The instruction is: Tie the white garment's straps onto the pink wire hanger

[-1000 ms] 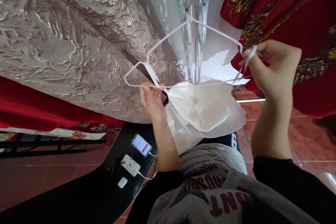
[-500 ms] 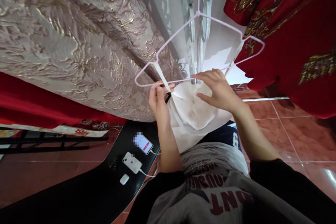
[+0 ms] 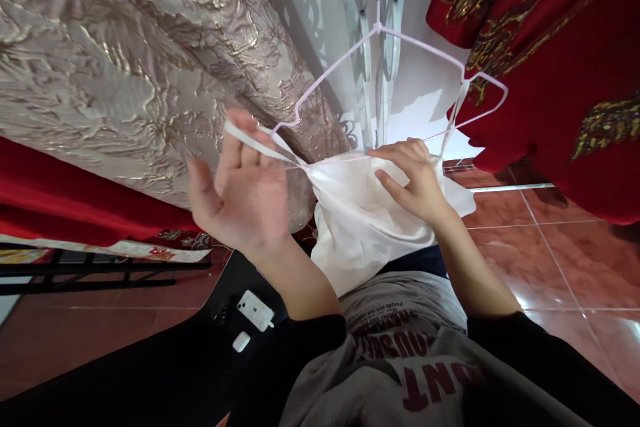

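Here, my left hand (image 3: 245, 193) is spread wide, a white strap (image 3: 253, 142) stretched across its fingers; my right hand (image 3: 415, 177) grips the white garment (image 3: 360, 220), which hangs just below the pink hanger (image 3: 379, 28).

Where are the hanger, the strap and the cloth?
hanger (image 3: 378, 27), head view, twisted neck.
strap (image 3: 293, 159), head view, taut stretch beside cloth.
cloth (image 3: 360, 213), head view, middle of its front.

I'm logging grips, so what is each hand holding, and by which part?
The left hand holds the white garment by its strap, pulled taut. The right hand grips the garment's top edge, at the lower bar of the hanger.
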A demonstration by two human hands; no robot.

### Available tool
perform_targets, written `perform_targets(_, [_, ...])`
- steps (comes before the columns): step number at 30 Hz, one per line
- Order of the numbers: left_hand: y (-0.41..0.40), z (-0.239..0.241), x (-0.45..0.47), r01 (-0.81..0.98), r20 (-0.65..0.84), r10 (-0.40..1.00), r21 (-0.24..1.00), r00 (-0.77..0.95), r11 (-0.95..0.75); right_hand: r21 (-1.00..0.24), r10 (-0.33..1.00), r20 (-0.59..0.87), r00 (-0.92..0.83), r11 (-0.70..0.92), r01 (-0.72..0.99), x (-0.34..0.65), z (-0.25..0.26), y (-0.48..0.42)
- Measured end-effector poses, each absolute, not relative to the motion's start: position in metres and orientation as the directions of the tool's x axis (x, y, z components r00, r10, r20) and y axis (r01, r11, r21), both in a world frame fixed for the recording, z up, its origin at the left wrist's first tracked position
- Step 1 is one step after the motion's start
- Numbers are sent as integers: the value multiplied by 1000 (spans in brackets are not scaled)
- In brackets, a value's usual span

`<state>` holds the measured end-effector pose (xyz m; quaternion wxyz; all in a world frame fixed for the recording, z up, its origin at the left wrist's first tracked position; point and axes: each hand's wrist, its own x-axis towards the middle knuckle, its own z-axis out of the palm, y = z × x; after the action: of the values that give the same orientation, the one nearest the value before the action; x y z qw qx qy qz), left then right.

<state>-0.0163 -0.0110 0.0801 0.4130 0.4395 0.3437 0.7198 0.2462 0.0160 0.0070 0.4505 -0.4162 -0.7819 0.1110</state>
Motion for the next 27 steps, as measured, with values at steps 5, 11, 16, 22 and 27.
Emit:
perform_targets(5, [8,24,-27,-211,193,688,864,-700,-457,-545,766,607,-209,593,592,246,1,13])
perform_targets(11, [6,0,31,-314,142,895,903,-423,-292,-547,749,629,-207,616,567,225,-7,7])
perform_targets(16, [7,6,55,-315,213,889,880,-406,-355,-594,703,711,-16,613,521,232,-23,-7])
perform_targets(22, [13,2,53,-288,247,877,878,-412,-382,-742,696,651,302,499,448,279,-44,7])
perform_targets(27, [15,1,54,-308,268,866,856,-423,-415,-811,788,575,221,512,284,275,-41,9])
